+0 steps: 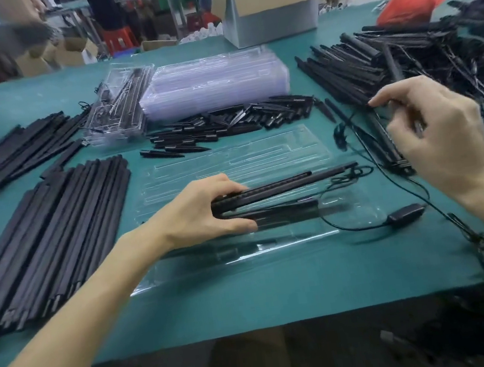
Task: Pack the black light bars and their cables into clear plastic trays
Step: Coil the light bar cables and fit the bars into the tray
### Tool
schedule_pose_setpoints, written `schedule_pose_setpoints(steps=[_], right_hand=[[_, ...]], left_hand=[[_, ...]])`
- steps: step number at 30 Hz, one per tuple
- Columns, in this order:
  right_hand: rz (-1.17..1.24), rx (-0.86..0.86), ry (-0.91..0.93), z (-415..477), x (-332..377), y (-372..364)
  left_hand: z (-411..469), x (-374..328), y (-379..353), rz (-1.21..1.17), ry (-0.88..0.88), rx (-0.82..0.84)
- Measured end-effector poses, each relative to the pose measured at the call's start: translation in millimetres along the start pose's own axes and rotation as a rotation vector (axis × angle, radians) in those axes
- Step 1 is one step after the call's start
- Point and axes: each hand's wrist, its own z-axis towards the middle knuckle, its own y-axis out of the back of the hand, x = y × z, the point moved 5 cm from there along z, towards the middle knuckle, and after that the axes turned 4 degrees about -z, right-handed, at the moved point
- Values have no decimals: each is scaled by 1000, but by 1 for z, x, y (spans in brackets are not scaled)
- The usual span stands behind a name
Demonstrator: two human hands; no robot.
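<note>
At the far left, a stack of loose bars [50, 241] ran to the table's front lip. The left hand [205, 216] gripped a bundle of light bars [281, 187], fingers curled over and thumb beneath, just above the clear tray [231, 163]. A cable [362, 228] led to a controller box [405, 212] beside the tray's right end. The right hand [436, 137] pinched another bar [388, 150] at the near edge of the heap [404, 67]. Bare green table [280, 287] lay open before the tray.

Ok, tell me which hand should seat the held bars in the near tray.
Left. The left hand grips the light bars directly over the clear tray; the right hand is pinching another bar at the right-hand pile.
</note>
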Motion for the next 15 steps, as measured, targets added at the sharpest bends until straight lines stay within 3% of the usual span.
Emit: schedule_pose_setpoints(steps=[6,9,15], right_hand=[[-386,198,-68,-11,-18,-7],[-340,225,-42,-24,-4,-21],[-141,217,196,-43,43,-53]], left_hand=[[0,-1,-10,15,41,-8],[-2,4,-12,55,53,-42],[-9,9,-10,165,4,-159]])
